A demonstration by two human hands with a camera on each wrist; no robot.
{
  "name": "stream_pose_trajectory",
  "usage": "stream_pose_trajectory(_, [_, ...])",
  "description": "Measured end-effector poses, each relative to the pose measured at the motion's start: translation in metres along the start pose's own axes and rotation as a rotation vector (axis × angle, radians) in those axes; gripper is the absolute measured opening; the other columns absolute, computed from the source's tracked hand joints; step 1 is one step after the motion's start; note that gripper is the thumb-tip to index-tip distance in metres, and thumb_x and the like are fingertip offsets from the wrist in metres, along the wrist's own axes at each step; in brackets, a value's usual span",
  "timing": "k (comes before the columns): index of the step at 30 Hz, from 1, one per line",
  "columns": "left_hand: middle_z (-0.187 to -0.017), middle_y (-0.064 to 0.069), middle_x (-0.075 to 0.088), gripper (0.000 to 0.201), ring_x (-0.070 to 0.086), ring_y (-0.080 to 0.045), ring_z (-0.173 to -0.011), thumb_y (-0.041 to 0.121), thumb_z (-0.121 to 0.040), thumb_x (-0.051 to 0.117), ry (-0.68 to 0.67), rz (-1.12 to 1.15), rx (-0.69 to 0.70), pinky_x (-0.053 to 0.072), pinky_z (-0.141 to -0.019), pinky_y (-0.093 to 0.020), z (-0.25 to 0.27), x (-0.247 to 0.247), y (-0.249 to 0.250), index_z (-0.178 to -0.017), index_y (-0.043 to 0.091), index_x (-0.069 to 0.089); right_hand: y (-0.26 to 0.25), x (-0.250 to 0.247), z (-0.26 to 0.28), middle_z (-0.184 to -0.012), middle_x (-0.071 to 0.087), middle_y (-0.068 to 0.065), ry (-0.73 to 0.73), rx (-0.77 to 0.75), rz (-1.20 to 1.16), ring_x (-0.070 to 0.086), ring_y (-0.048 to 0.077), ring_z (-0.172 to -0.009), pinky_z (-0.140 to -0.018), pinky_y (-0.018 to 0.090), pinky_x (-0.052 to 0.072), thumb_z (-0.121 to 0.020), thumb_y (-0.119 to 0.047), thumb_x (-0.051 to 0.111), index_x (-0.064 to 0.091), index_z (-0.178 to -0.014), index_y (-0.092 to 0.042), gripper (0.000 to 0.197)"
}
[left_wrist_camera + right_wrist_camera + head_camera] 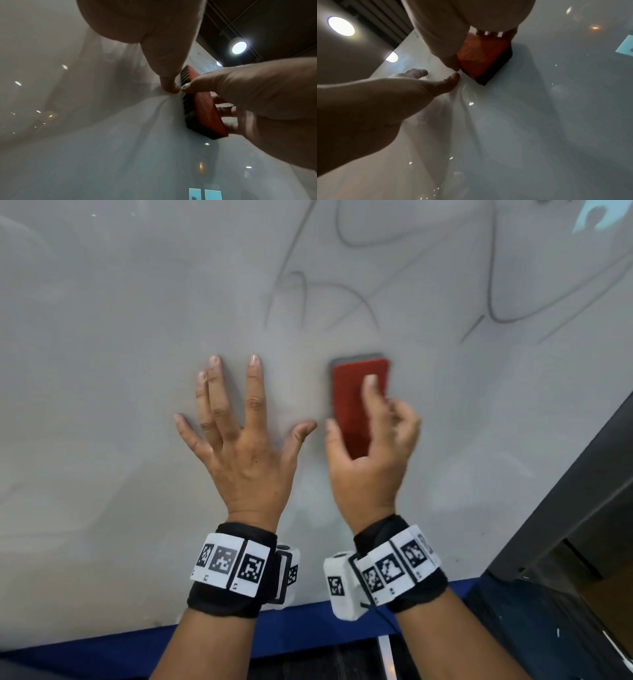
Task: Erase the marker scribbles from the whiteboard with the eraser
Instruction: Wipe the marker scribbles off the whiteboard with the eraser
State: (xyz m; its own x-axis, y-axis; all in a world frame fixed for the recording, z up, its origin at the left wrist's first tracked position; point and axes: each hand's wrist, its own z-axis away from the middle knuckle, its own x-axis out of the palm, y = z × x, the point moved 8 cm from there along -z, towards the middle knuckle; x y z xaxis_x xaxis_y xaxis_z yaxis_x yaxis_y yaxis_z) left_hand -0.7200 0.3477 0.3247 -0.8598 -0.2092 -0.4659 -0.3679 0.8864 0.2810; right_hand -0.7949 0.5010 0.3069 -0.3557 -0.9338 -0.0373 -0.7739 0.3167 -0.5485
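A red eraser point(356, 402) with a dark felt underside lies flat against the whiteboard point(102, 371). My right hand point(370, 453) grips it, thumb on its left edge and fingers curled over its right side. Grey marker scribbles point(342, 292) loop across the board above and to the right of the eraser. My left hand point(236, 433) presses flat on the board just left of the eraser, fingers spread and straight. The left wrist view shows the eraser point(204, 106) edge-on beside my left thumb. In the right wrist view the eraser point(481, 59) sits under my palm.
The board's blue lower frame point(301, 631) runs along the bottom. A dark cabinet or stand point(575, 525) rises at the right edge. Ceiling lamps point(239, 47) reflect as bright spots on the glossy board.
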Motion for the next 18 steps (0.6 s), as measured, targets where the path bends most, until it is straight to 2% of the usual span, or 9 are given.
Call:
stream_pose_trajectory(1, [-0.160,-0.014,0.021,0.089,0.015,-0.028,-0.149,0.076,-0.084,0.053,0.000,-0.004,0.010,0.015,-0.114,-0.067,0.000,-0.001,-0.003,-0.154,0.028,0.023,-0.006,0.005,0.004,-0.114,0.049,0.016,-0.044,-0.052,0.026,0.051,0.030,-0.102,-0.093,0.041,0.049,-0.080,-0.022,0.077,0.057,-0.136,-0.017,0.060])
stream_pose_trajectory(3, [-0.160,-0.014,0.021,0.090,0.015,-0.027,-0.149,0.076,-0.083,0.053,-0.002,-0.012,0.018,0.015,-0.114,-0.067,-0.002,-0.003,-0.013,-0.154,0.029,0.023,0.005,-0.003,-0.001,-0.113,0.050,0.017,0.023,-0.043,0.065,0.052,0.033,-0.101,-0.092,0.044,0.050,-0.080,-0.021,0.077,0.059,-0.134,-0.016,0.057])
stream_pose_trajectory(6, [-0.160,-0.014,0.021,0.092,0.014,-0.028,-0.149,0.077,-0.082,0.054,-0.001,-0.023,0.008,0.015,-0.113,-0.068,-0.003,-0.008,-0.030,-0.154,0.030,0.023,0.034,-0.025,-0.015,-0.113,0.047,0.012,0.226,0.138,0.019,0.054,0.035,-0.105,-0.094,0.051,0.050,-0.079,-0.019,0.074,0.050,-0.138,-0.023,0.064])
stream_pose_trajectory(8, [-0.160,-0.014,0.022,0.090,0.015,-0.028,-0.149,0.076,-0.083,0.055,-0.008,-0.031,0.018,0.015,-0.114,-0.067,-0.003,-0.009,-0.034,-0.154,0.029,0.024,0.032,-0.019,-0.012,-0.114,0.045,0.008,0.283,0.221,-0.005,0.053,0.033,-0.107,-0.093,0.053,0.049,-0.078,-0.019,0.073,0.048,-0.139,-0.025,0.066])
stream_pose_trajectory(9, [-0.160,-0.013,0.022,0.089,0.015,-0.028,-0.149,0.075,-0.084,0.054,-0.012,-0.033,0.024,0.014,-0.114,-0.066,-0.003,-0.010,-0.035,-0.154,0.029,0.024,0.020,-0.010,-0.008,-0.114,0.046,0.010,0.274,0.210,-0.011,0.052,0.033,-0.107,-0.093,0.053,0.049,-0.078,-0.019,0.073,0.050,-0.139,-0.021,0.065])
stream_pose_trajectory(11, [-0.160,-0.013,0.022,0.087,0.016,-0.027,-0.149,0.075,-0.085,0.053,-0.015,-0.032,0.035,0.015,-0.114,-0.066,-0.004,-0.011,-0.037,-0.154,0.029,0.026,-0.014,0.014,0.002,-0.113,0.049,0.017,0.180,0.082,0.014,0.050,0.031,-0.104,-0.092,0.050,0.049,-0.078,-0.019,0.075,0.056,-0.136,-0.015,0.062])
stream_pose_trajectory(14, [-0.160,-0.012,0.022,0.086,0.016,-0.026,-0.148,0.074,-0.086,0.052,-0.017,-0.030,0.054,0.016,-0.113,-0.066,-0.005,-0.013,-0.043,-0.154,0.029,0.027,-0.039,0.027,0.000,-0.112,0.052,0.018,0.047,-0.095,0.087,0.047,0.026,-0.098,-0.088,0.047,0.049,-0.078,-0.021,0.077,0.060,-0.132,-0.017,0.057])
stream_pose_trajectory(16, [-0.161,-0.012,0.021,0.088,0.016,-0.027,-0.149,0.076,-0.084,0.052,-0.030,-0.025,0.054,0.014,-0.114,-0.066,-0.008,-0.014,-0.049,-0.154,0.030,0.024,-0.022,0.013,-0.011,-0.110,0.052,0.018,0.130,-0.037,0.114,0.050,0.028,-0.097,-0.089,0.047,0.049,-0.077,-0.019,0.077,0.061,-0.132,-0.015,0.057])
stream_pose_trajectory(18, [-0.161,-0.013,0.020,0.090,0.014,-0.028,-0.149,0.076,-0.084,0.053,-0.039,-0.012,0.051,0.013,-0.114,-0.066,-0.008,-0.015,-0.052,-0.154,0.031,0.022,-0.004,-0.003,-0.018,-0.109,0.049,0.015,0.258,0.099,0.064,0.053,0.031,-0.099,-0.091,0.050,0.050,-0.077,-0.017,0.075,0.059,-0.134,-0.011,0.060])
